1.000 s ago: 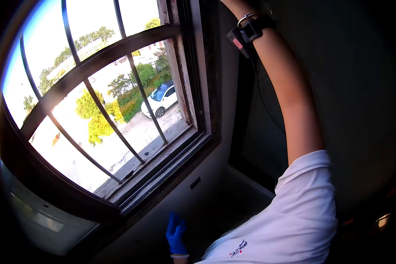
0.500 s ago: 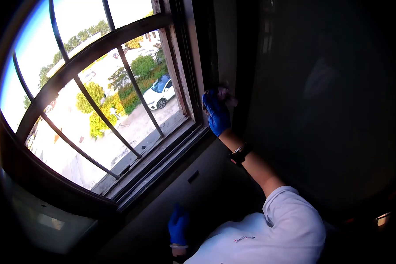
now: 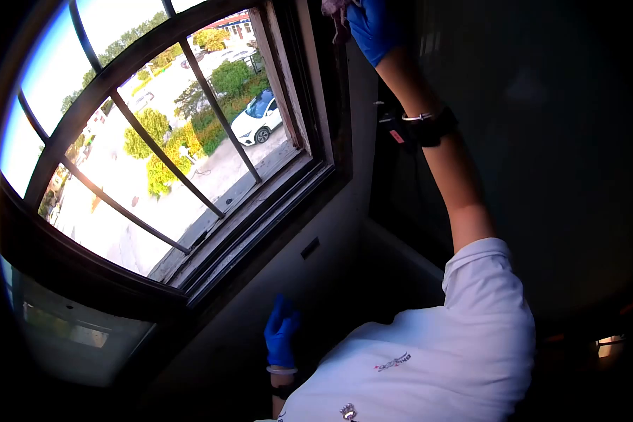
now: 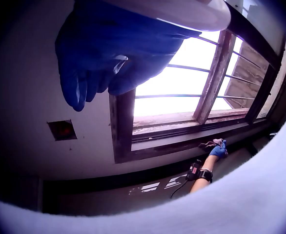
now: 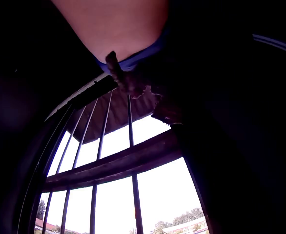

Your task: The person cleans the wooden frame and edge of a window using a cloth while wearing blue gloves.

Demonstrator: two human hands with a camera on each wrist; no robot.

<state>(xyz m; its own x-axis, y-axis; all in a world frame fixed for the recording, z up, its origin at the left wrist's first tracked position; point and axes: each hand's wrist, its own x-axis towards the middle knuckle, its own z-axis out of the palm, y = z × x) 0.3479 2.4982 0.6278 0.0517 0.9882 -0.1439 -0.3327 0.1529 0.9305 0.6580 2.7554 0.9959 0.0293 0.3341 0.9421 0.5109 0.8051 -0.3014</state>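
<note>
The right hand (image 3: 376,32), in a blue glove, is raised at the top of the head view and grips a crumpled pinkish cloth (image 3: 337,15) by the window frame's side. From the left wrist, that hand (image 4: 220,150) and cloth (image 4: 211,144) show against the dark frame edge (image 4: 167,147). In the right wrist view the cloth (image 5: 133,85) hangs past the glove's blue edge; the fingers are hidden. Low beside the shirt, the gloved left hand (image 3: 281,337) hangs with loosely bent fingers, holding nothing; its glove (image 4: 118,48) fills the upper left wrist view.
Metal bars (image 3: 218,116) cross the window, with a wooden crossbar (image 3: 112,91) and a weathered sill (image 3: 278,165). Outside are a white car (image 3: 258,119) and bushes. A small dark recess (image 3: 310,247) is in the wall below. A dark panel-like surface (image 3: 534,162) stands at right.
The right hand came down from out of view to beside the window's lower side, then rose again with the cloth. The left hand has shifted slightly upward in the head view.
</note>
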